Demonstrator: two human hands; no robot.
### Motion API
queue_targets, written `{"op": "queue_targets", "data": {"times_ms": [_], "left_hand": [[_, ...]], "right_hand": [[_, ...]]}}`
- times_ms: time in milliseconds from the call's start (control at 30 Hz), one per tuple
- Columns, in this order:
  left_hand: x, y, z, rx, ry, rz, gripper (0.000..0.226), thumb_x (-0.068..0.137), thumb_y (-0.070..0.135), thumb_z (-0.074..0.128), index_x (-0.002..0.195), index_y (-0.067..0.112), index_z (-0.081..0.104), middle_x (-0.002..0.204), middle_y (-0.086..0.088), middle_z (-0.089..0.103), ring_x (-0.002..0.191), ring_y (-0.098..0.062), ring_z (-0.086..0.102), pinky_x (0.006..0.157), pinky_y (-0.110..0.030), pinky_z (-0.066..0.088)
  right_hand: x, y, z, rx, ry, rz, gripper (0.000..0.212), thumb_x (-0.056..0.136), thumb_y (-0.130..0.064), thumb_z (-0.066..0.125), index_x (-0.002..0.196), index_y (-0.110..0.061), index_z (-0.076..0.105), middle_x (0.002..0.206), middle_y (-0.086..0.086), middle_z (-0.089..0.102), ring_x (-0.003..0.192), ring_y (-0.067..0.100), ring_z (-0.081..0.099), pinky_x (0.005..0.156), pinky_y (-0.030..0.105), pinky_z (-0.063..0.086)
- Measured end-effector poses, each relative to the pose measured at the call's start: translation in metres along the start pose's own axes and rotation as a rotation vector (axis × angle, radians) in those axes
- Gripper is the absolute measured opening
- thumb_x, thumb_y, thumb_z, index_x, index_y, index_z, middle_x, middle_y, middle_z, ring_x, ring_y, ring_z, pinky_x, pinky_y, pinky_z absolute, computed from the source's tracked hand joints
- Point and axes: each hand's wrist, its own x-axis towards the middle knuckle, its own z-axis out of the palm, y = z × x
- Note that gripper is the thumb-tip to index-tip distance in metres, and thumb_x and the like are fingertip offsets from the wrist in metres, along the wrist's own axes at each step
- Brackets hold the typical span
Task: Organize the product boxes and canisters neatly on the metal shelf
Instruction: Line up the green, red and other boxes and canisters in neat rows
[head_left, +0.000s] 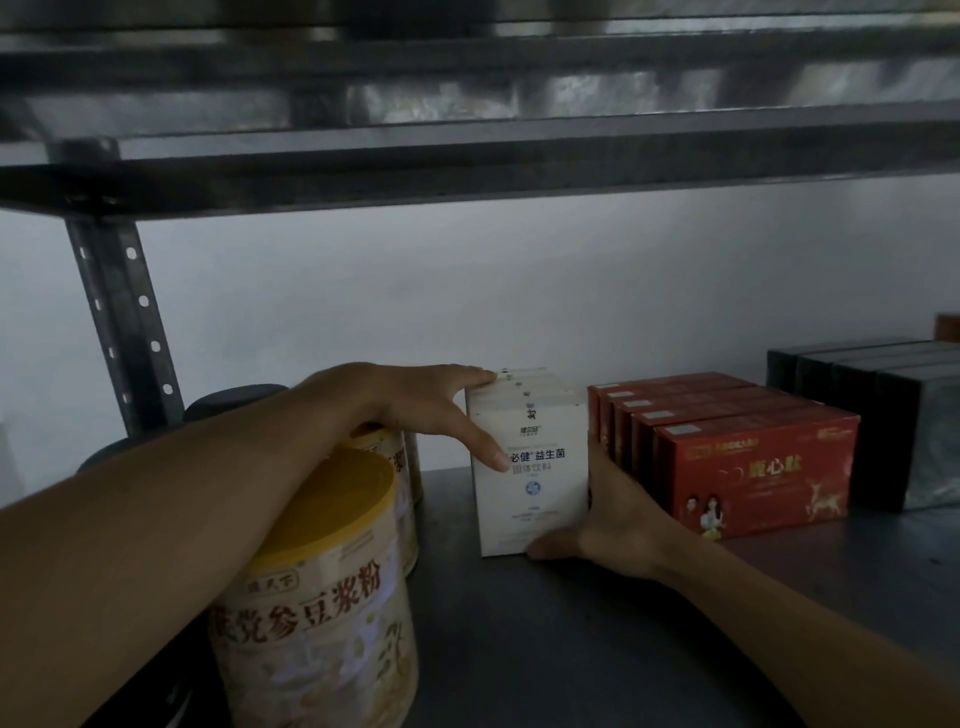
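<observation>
A row of white product boxes (535, 499) stands upright in the middle of the metal shelf (545, 639). My left hand (431, 410) lies flat against the row's left side, thumb on the front box's face and fingers reaching along the top edge. My right hand (602, 525) presses the row's right side, its thumb under the front box's lower corner; its fingers are hidden between the white and red boxes. Cream canisters with yellow lids (322, 587) stand at the left under my left forearm.
Several red boxes (748, 467) stand in a row just right of the white ones, and dark grey boxes (893, 421) stand further right. A perforated shelf post (124, 322) rises at the left. Another shelf level (467, 176) hangs overhead. Dark round lids (234, 402) sit behind the canisters.
</observation>
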Motion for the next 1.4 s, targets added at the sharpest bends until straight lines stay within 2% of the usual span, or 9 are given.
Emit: {"op": "queue_targets", "data": {"times_ms": [300,500,633,800,967,1133,1267,1400], "left_hand": [[-0.0001,-0.0005,0.0016,0.001,0.002,0.009,0.105,0.071,0.040,0.081,0.153,0.029,0.017,0.157,0.014,0.020,0.143,-0.009,0.018,0.107,-0.024,0.021],[0.0007,-0.0007,0.0021,0.027,0.013,0.012,0.105,0.072,0.041,0.081,0.153,0.030,0.016,0.158,0.013,0.019,0.144,-0.011,0.018,0.108,-0.025,0.020],[0.0007,-0.0011,0.0030,0.033,0.022,0.018,0.103,0.072,0.041,0.080,0.153,0.031,0.017,0.157,0.013,0.020,0.143,-0.011,0.020,0.110,-0.028,0.021],[-0.0013,0.0003,0.0037,0.043,0.037,0.028,0.100,0.073,0.040,0.080,0.153,0.031,0.019,0.157,0.014,0.021,0.143,-0.010,0.021,0.107,-0.026,0.021],[-0.0033,0.0017,0.0047,0.078,0.048,0.041,0.102,0.074,0.040,0.080,0.153,0.034,0.016,0.158,0.012,0.020,0.144,-0.012,0.020,0.112,-0.030,0.020],[-0.0032,0.0018,0.0042,0.093,0.056,0.060,0.103,0.074,0.040,0.080,0.153,0.034,0.014,0.158,0.014,0.018,0.144,-0.010,0.018,0.107,-0.024,0.018],[-0.0021,0.0004,0.0044,0.111,0.057,0.061,0.106,0.072,0.042,0.080,0.153,0.036,0.013,0.159,0.013,0.017,0.144,-0.010,0.017,0.112,-0.028,0.018],[-0.0023,0.0001,0.0048,0.117,0.058,0.057,0.107,0.071,0.044,0.081,0.153,0.037,0.013,0.159,0.013,0.017,0.145,-0.011,0.017,0.115,-0.031,0.019]], "right_hand": [[-0.0010,-0.0016,-0.0004,-0.001,-0.017,0.040,0.115,0.061,-0.002,0.090,0.146,-0.037,0.021,0.111,-0.025,0.057,0.091,-0.026,0.054,0.067,0.003,0.047],[-0.0012,-0.0034,-0.0004,0.001,-0.012,0.061,0.114,0.062,-0.003,0.090,0.147,-0.035,0.022,0.107,-0.026,0.057,0.086,-0.023,0.054,0.065,0.003,0.047],[-0.0005,-0.0021,-0.0002,-0.009,-0.012,0.068,0.114,0.061,-0.005,0.091,0.149,-0.033,0.024,0.110,-0.023,0.059,0.093,-0.013,0.058,0.068,0.006,0.050],[-0.0002,-0.0012,-0.0001,-0.007,0.000,0.058,0.115,0.059,-0.007,0.092,0.149,-0.034,0.024,0.112,-0.022,0.060,0.097,-0.009,0.058,0.073,0.008,0.052],[0.0004,0.0014,0.0005,-0.008,0.025,0.050,0.117,0.055,-0.012,0.095,0.148,-0.033,0.027,0.117,-0.019,0.063,0.107,-0.004,0.060,0.090,0.022,0.054],[0.0007,0.0027,0.0008,-0.002,0.032,0.031,0.117,0.055,-0.014,0.096,0.147,-0.035,0.027,0.119,-0.020,0.062,0.111,-0.001,0.059,0.093,0.024,0.054],[0.0011,0.0038,0.0007,0.003,0.025,0.024,0.116,0.055,-0.017,0.096,0.145,-0.040,0.026,0.118,-0.022,0.061,0.109,-0.005,0.058,0.087,0.017,0.053],[0.0010,0.0021,0.0003,-0.009,0.024,0.017,0.109,0.056,-0.020,0.095,0.137,-0.045,0.028,0.119,-0.023,0.059,0.109,-0.005,0.058,0.091,0.022,0.053]]}}
